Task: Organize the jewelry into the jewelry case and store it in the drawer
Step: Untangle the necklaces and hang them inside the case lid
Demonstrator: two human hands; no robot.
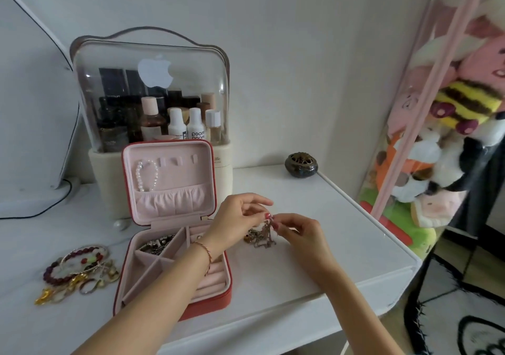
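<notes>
Jewelry lies in three places on the white desk (314,259): a heap of bracelets (78,270) left of the case, some dark pieces in the case's rear-left compartment, and a small tangle of chains (259,237) just right of it. Cosmetics box (150,103), clear-domed, stands behind the case, touching or nearly touching its lid. Case (175,248), red outside and pink inside, sits open near the desk's front edge, lid upright, a pearl bracelet (147,175) hung on a lid hook. Incense burner (301,164) stands well apart at the rear right.

Left hand (235,218) reaches across the case; right hand (299,231) meets it above the tangle. The fingers of both hands pinch one piece lifted from the tangle; which piece is too small to tell.

Assessment: chains are light, limp and prone to snagging; best taken at a clasp or single strand and drawn free slowly. Beaded bracelets are stiffer and may be lifted by the loop.
</notes>
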